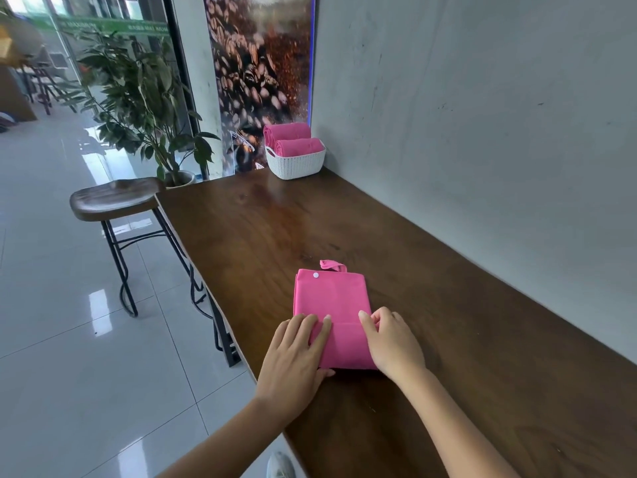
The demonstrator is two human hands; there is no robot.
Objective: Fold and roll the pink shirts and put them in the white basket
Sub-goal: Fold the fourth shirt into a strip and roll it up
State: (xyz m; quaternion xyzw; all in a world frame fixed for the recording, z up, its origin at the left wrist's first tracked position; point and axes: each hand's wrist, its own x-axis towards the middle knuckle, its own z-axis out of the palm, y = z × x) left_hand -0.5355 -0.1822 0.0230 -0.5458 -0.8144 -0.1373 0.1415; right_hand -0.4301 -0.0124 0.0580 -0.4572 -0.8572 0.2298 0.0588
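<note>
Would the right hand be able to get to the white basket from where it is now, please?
Probably yes, with a long stretch or a step forward. The right hand is busy on the folded pink shirt; the white basket sits at the table's far end, and bare wood lies between.

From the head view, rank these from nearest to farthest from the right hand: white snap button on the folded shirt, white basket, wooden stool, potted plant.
Measured from the right hand:
1. White snap button, at the folded pink shirt's far left corner.
2. Wooden stool, left of the table.
3. White basket, at the table's far end by the wall.
4. Potted plant, on the floor beyond the stool.
</note>
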